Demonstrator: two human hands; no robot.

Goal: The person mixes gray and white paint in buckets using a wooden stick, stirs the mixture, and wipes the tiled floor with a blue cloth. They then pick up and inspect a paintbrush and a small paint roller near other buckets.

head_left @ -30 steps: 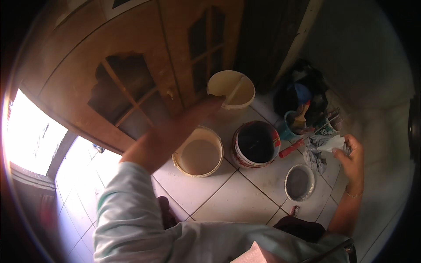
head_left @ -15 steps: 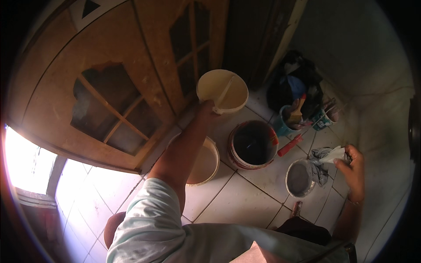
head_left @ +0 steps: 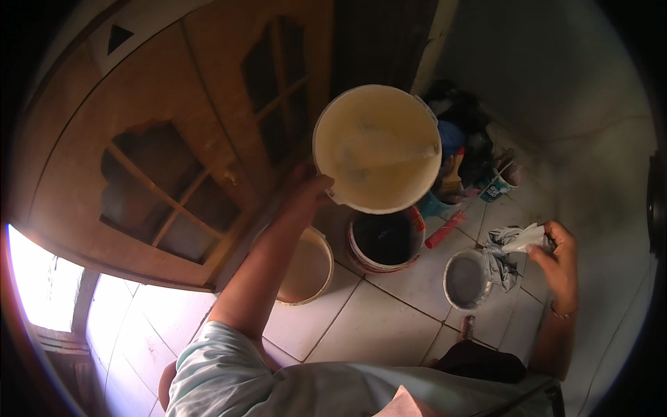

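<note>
My left hand [head_left: 314,187] grips the rim of a large white bucket [head_left: 403,187], lifted and tipped so its pale yellowish inside faces me. A pale stick-like shape lies against the bucket's inner wall. My right hand [head_left: 560,258] is closed around a crumpled grey-white plastic bag [head_left: 506,244]. The bag's lower part hangs beside a small white tub [head_left: 453,300] of grey stuff. Partly behind the lifted bucket stands a red-and-white bucket [head_left: 361,258] with a dark inside. Another light bucket [head_left: 324,278] stands under my left forearm.
A wooden door [head_left: 167,83] with dark panes fills the left side. Beyond the buckets are a red roller handle [head_left: 445,230], a teal tub [head_left: 497,186], a wide brush [head_left: 453,179] and dark bags [head_left: 472,115]. A grey wall [head_left: 542,76] bounds the right over white floor tiles [head_left: 375,313].
My left hand has raised the large bucket and tilted its mouth further toward me; it now covers part of the dark-filled bucket and teal tub. My right hand still holds the plastic bag.
</note>
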